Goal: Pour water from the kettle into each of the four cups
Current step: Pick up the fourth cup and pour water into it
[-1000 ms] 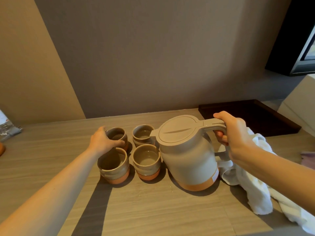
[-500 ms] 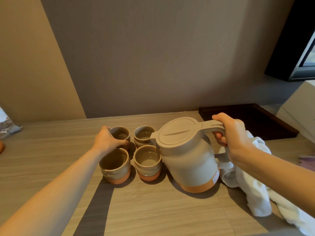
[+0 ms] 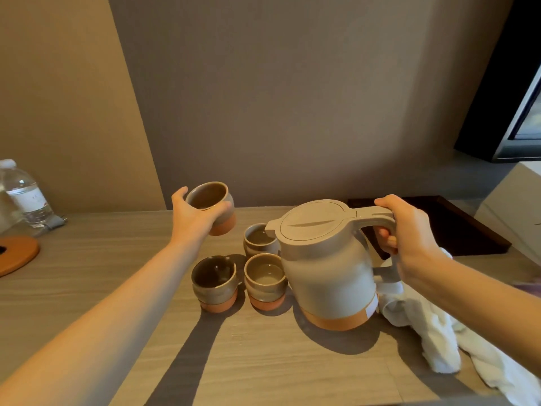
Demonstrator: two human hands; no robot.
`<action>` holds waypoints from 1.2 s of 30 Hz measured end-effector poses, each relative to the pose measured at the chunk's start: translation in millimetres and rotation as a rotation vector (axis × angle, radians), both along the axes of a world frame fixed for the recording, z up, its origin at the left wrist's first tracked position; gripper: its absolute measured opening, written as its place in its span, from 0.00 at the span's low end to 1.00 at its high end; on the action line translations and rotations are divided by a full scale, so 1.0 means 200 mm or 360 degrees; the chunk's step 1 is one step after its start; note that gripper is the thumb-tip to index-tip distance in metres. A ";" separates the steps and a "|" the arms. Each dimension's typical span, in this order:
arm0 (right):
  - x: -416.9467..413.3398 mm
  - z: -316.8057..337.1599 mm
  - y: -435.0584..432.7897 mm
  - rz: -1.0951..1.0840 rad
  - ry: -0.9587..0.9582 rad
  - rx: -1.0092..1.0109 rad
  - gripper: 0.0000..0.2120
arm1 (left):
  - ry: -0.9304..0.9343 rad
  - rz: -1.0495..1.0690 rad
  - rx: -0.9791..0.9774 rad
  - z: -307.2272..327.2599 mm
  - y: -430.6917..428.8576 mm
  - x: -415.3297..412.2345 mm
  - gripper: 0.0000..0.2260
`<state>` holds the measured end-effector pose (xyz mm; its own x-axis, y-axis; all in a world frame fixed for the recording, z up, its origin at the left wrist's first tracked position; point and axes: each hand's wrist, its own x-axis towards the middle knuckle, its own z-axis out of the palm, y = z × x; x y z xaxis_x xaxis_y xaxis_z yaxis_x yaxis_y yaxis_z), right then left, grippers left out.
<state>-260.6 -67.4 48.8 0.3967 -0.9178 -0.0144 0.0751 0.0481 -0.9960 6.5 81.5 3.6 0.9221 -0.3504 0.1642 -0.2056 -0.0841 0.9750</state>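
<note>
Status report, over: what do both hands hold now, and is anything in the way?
Left hand holds one cup in the air. Right hand grips kettle handle; kettle on table. Three cups beside the spout; white cloth behind kettle, not blocking.

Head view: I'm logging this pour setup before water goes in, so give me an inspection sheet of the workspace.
Surface: wooden counter, no spills seen.
Job's things: kettle standing upright, lid shut; three cups on the counter; fourth cup lifted.
Clutter: white towel, water bottle, orange coaster, dark tray.
Hands: left hand holds the lifted cup; right hand grips the kettle handle.
Cables: nothing seen.
Surroundings: grey wall.
</note>
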 end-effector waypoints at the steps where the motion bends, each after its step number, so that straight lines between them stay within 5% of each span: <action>1: -0.01 0.01 0.01 0.0003 -0.0009 0.0000 0.14 | -0.0006 -0.0018 -0.0027 0.00 0.02 -0.03 0.42; 13: -0.11 0.14 0.15 0.0022 -0.0076 -0.0067 0.15 | -0.0172 -0.0282 -0.0032 -0.05 0.28 -0.34 0.29; 24: -0.15 0.26 0.22 0.0141 0.0189 -0.0307 0.16 | -0.0681 -0.0401 0.0294 -0.09 0.30 -0.51 0.32; 36: -0.15 0.32 0.21 0.0137 0.0392 -0.0468 0.15 | -0.0807 -0.0485 0.0415 -0.10 0.27 -0.55 0.36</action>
